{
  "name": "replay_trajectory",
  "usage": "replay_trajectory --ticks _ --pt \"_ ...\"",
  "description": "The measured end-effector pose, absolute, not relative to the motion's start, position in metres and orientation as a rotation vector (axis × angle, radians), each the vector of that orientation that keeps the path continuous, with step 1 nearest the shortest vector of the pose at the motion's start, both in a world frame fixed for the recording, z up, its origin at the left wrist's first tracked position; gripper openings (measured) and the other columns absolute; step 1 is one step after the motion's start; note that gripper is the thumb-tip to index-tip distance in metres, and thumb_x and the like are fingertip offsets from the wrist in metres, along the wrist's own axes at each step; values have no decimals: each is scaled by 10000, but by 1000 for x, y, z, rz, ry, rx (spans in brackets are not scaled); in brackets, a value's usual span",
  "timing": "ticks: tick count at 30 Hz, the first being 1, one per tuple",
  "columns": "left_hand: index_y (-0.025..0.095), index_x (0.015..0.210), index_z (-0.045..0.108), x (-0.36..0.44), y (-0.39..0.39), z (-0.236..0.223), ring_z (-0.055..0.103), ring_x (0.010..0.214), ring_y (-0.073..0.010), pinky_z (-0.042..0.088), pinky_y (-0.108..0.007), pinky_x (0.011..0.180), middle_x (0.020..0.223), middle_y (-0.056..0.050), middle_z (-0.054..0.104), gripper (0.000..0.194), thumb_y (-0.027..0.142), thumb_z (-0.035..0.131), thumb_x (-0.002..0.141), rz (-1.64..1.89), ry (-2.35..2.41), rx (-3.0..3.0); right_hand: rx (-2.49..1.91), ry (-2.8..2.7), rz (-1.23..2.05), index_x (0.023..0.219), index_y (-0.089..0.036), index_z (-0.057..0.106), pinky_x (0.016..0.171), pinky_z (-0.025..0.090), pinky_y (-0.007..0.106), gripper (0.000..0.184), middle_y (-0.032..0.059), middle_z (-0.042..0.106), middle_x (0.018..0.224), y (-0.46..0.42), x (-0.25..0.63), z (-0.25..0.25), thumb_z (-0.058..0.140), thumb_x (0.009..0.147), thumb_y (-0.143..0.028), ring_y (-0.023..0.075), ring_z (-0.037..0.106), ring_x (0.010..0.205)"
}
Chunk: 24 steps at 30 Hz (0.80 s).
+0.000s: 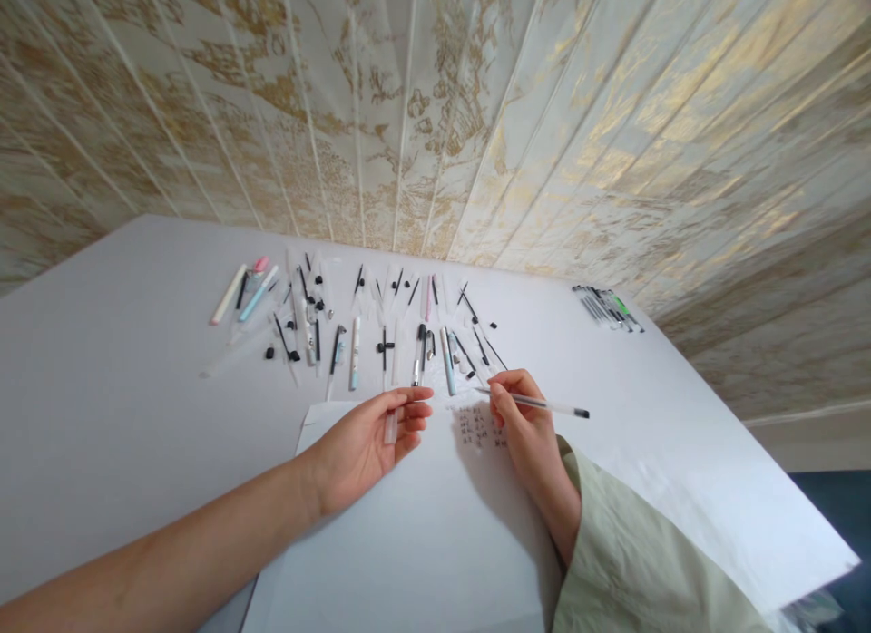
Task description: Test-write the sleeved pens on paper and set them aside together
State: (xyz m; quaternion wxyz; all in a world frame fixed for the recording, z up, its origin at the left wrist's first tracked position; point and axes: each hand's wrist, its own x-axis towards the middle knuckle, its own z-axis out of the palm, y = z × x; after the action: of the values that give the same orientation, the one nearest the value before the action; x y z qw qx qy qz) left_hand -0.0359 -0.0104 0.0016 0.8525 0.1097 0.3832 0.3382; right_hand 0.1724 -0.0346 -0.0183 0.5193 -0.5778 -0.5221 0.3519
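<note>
In my right hand (521,411) is a gel pen with a clear barrel (554,406) and a black end. Its tip points left, just above the far part of a white paper sheet (401,533). Small rows of handwritten characters (473,426) lie beside that hand, partly covered by it. My left hand (381,438) rests palm-up over the sheet's far left part, its fingers curled around a clear plastic tube (390,426). Fingers hide part of the tube. A silver-tipped pen part (415,372) shows just beyond the left fingertips; whether it joins the tube, I cannot tell.
Several pen barrels, refills and black caps lie scattered across the white table (170,415) beyond the sheet, among them a blue-and-white pen (259,294) and a pink one (428,297). A bundle of pens (608,308) lies far right. A patterned wall (381,116) borders the back edge.
</note>
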Motion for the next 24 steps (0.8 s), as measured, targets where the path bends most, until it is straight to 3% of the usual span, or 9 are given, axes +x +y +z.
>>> replay_trajectory --ticks 3,6,12,15,19,24 --pt "56 1033 680 -35 -11 2 669 983 -198 548 -281 860 1057 -151 695 277 203 468 933 703 713 146 -1402 -1416 709 1011 -226 612 534 399 239 157 -14 560 732 -41 169 -9 494 943 -304 110 478 558" --pt "35 1084 658 -35 -12 1 622 1116 -252 517 -333 946 1190 -199 657 380 318 437 960 693 647 146 -1364 -1628 524 1042 -247 630 641 468 276 193 26 592 880 -48 160 -2 461 952 -225 134 558 680" --pt "45 1105 639 -35 -14 -4 669 940 -193 503 -320 933 995 -149 709 411 362 415 971 648 569 147 -1267 -2031 283 1084 -270 642 767 481 336 254 62 552 1003 -55 141 -2 524 907 -130 197 563 907" --pt "66 1075 647 -34 -15 -5 659 896 -179 508 -299 886 938 -126 701 405 384 421 967 628 561 170 -1307 -2145 144 1058 -264 656 791 450 380 233 69 568 965 -57 135 -3 553 893 -135 226 524 914" --pt "100 1049 656 -32 -19 -4 638 890 -169 496 -287 867 978 -114 690 403 417 422 962 615 550 225 -1353 -2252 117 996 -250 669 817 423 401 191 73 564 895 -60 130 -3 532 906 -152 229 491 878" --pt "124 1077 645 -30 -23 -3 599 1047 -190 457 -294 925 1128 -122 662 401 426 406 966 618 571 336 -1429 -2280 78 919 -232 660 782 404 372 152 71 549 889 -62 128 -10 537 898 -144 226 462 867"
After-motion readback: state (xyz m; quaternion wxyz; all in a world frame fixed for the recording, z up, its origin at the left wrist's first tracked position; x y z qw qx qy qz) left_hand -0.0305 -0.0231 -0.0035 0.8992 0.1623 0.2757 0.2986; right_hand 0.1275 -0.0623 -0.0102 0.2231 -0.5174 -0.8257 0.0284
